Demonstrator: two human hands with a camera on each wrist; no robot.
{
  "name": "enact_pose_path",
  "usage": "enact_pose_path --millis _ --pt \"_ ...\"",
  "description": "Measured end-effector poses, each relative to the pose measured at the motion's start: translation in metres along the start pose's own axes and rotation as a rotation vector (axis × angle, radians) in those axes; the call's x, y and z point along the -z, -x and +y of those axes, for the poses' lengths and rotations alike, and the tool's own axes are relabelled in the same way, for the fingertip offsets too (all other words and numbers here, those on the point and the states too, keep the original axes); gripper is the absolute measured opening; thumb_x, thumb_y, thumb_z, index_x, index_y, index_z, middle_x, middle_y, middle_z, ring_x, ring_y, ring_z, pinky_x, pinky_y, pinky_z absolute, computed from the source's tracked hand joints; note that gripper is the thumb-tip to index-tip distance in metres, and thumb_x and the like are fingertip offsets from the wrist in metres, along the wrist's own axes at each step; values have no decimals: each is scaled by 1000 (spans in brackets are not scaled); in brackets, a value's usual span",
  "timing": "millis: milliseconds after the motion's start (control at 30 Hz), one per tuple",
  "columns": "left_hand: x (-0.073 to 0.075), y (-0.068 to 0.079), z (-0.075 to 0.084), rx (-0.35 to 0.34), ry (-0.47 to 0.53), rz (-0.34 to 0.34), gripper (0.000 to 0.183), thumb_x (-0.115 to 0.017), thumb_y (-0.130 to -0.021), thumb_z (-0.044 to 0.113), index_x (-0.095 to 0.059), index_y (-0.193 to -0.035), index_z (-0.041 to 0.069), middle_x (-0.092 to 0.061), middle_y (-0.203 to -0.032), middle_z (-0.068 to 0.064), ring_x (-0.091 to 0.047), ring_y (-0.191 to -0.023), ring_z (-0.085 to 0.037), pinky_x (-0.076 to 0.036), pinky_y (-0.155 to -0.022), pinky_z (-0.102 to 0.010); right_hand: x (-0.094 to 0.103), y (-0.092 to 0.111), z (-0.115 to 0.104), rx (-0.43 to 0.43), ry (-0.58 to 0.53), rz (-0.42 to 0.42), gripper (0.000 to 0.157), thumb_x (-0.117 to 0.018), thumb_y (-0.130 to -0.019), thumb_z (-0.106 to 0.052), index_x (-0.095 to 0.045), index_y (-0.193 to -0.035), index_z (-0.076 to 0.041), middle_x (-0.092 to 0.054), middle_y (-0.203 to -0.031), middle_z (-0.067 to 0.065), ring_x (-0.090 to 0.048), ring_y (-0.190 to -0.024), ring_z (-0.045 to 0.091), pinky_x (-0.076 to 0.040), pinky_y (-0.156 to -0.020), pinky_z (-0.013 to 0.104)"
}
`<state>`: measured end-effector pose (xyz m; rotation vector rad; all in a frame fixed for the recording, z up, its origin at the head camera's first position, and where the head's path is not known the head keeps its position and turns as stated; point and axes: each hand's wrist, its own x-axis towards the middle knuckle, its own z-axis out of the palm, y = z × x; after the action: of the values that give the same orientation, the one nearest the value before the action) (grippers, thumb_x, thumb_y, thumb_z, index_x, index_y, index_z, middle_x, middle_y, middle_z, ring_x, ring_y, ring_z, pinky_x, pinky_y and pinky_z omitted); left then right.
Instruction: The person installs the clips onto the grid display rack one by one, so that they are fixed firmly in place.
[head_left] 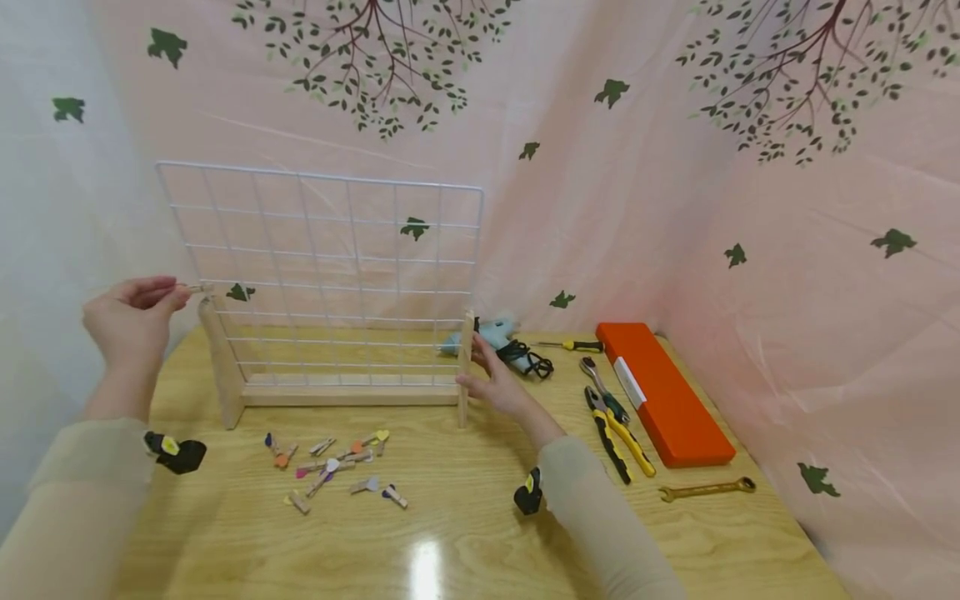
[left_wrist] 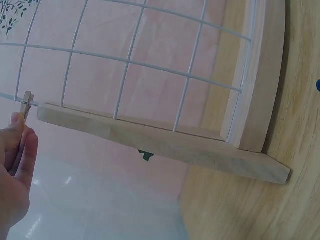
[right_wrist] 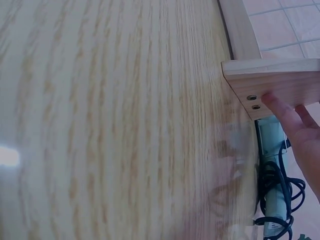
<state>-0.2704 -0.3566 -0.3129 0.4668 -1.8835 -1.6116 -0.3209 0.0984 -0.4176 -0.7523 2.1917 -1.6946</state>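
Note:
A white wire grid (head_left: 348, 250) stands upright in a wooden frame with a base bar (head_left: 352, 394) and two side panels. At its left edge, just above the left panel (head_left: 221, 367), my left hand (head_left: 135, 325) pinches a small wooden clothespin (left_wrist: 27, 102). The clothespin's tip meets the edge wire in the left wrist view. My right hand (head_left: 498, 383) rests its fingers against the outer face of the right panel (right_wrist: 280, 85). Several mini clothespins (head_left: 330, 467) with coloured hearts and discs lie scattered on the table before the frame.
Behind the right panel sits a light-blue glue gun (head_left: 495, 333) with a black cord. To the right lie a screwdriver (head_left: 581, 345), an adjustable wrench (head_left: 603, 392), yellow-black pliers (head_left: 618, 437), an orange case (head_left: 667, 396) and a combination wrench (head_left: 708, 490). A printed curtain (head_left: 570, 208) hangs behind.

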Motion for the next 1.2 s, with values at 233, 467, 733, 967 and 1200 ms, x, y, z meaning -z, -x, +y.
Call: enact_pose_path --millis 233,467,733,967,1200 --pt "1 26 1 -240 -368 26 43 -67 -76 30 -59 -118 21 -47 -96 23 -43 -75 14 -35 -63 -3 2 0 -1 -12 12 -8 78 -54 -89 -16 1 -143 -28 -10 -148 7 -23 -131 30 -46 -84 43" --pt "-3 64 -19 -516 -576 -164 37 -66 -80 26 -62 -111 6 -57 -96 -8 -39 -72 13 -34 -59 -6 3 1 -1 -32 2 -16 79 -54 -89 -18 3 -142 -30 -9 -148 5 -24 -131 28 -45 -85 44" --pt "2 94 -79 -463 -713 -563 38 -66 -79 27 -61 -109 4 -63 -97 -18 -59 -80 -25 -47 -58 -29 3 -4 10 -18 -18 -15 78 -55 -88 -18 -1 -141 -36 -11 -148 4 -26 -130 30 -46 -84 42" --pt "-1 100 -112 -401 -728 -845 44 -72 -72 22 -60 -109 2 -63 -96 -15 -61 -79 -24 -48 -57 -28 2 -11 19 -31 25 11 77 -57 -86 -28 -3 -137 -45 -12 -147 -5 -26 -131 22 -47 -83 38" --pt "-13 99 -125 -558 -704 -884 21 -72 -69 11 -67 -89 13 -64 -88 2 -58 -78 -9 -49 -67 -27 3 0 -1 -54 -3 -12 80 -55 -88 -18 2 -142 -31 -9 -148 4 -22 -132 28 -44 -86 45"
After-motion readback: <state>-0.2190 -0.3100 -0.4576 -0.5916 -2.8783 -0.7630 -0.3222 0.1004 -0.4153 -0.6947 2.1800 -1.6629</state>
